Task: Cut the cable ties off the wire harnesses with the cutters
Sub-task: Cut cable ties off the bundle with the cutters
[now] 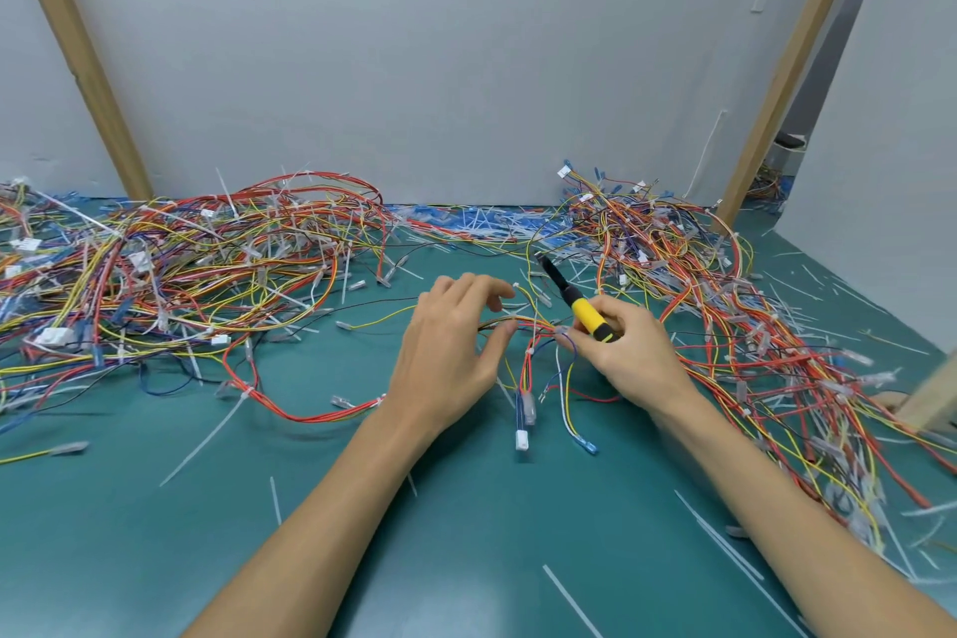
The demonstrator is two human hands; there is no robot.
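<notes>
Head view. Green mat (155,534), smooth and matte, covers the bench. Grey wall panel (414,42) closes the far side, framed by a slanting wooden post at left (77,57) and another at right (792,67).

Left heap of harnesses (181,264): a tangle of thin red, yellow, orange and blue wires with clear sleeved terminals and white plastic plugs. It runs from the left edge nearly to centre. Right heap of harnesses (673,249) is similar and trails down the right side toward the near edge. Both heaps crowd the working spot between them. Cut cable ties (481,218), thin white strips, lie thick along the far wall and scattered over the mat.

Wire harness (533,326) in work sits at centre, between the two hands. Its loose ends hang toward the near side, ending in a white connector (522,439) and a blue terminal (590,446). A small white cable tie (529,351) still binds it.

Left hand (455,342): thumb against the bundle, fingers curled over it, pinching the harness.

Right hand (632,352): wrapped round the cutters (593,321). Yellow handle, black head pointing far-left, clear of the wires.
</notes>
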